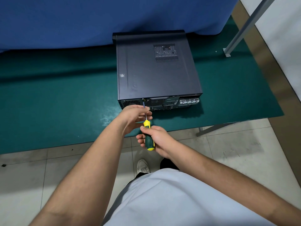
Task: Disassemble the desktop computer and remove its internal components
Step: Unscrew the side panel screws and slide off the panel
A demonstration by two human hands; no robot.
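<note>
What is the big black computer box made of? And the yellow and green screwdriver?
The computer case looks like painted sheet metal: matte dark, with thin folded edges and punched vent holes. The screwdriver seems to have a shiny steel shaft and a plastic handle, probably with rubbery green grip parts, though the look alone cannot confirm that.
</note>
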